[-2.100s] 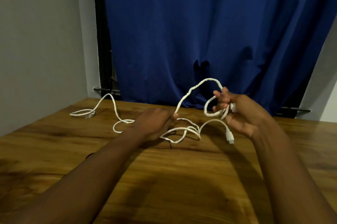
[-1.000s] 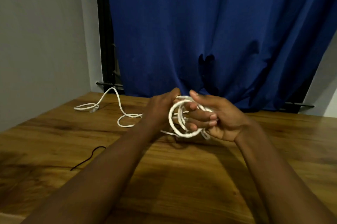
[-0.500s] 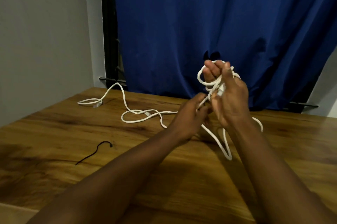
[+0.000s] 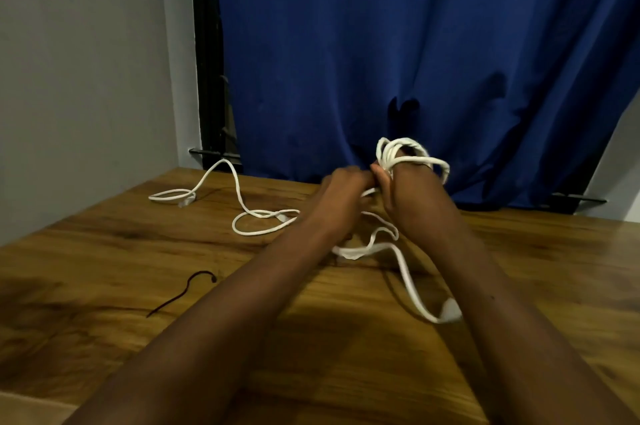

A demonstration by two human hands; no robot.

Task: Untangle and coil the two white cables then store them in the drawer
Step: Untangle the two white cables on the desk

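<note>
Several loops of a white cable (image 4: 408,156) are wound around the fingers of my right hand (image 4: 407,192), which is raised above the wooden table (image 4: 104,251). My left hand (image 4: 341,190) is right beside it, fingers curled on a strand of the same cable. A loose tail (image 4: 412,289) hangs down to the table and ends in a white plug (image 4: 450,312) at the right. The second white cable (image 4: 242,213) trails across the table to the far left, its end near the wall (image 4: 185,199). No drawer is in view.
A thin dark cord (image 4: 183,293) lies on the table at the left. A blue curtain (image 4: 415,43) hangs behind the table's far edge, and a grey wall (image 4: 86,61) stands to the left.
My hands have dropped lower and closer together. More loops sit around my right hand's fingers, and the hanging tail has swung out to the right with its plug showing.
</note>
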